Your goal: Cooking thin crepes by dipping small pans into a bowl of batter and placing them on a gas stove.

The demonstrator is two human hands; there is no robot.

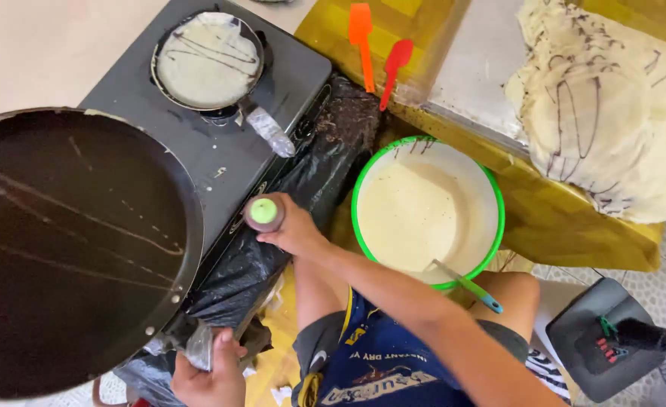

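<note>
Black stove top low down; left hand wrapped round big dark pan handle, prob heavy, slick. Right hand clutches green-capped squeeze bottle, light, soft; grip mid-body.

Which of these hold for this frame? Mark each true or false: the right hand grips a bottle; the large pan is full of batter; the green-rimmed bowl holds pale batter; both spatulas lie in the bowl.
1. The right hand grips a green-capped bottle: true.
2. The large pan is full of batter: false, only thin dark streaks.
3. The green-rimmed bowl holds pale batter: true.
4. Both spatulas lie in the bowl: false, the orange spatula and red spatula lie beyond it.
</note>
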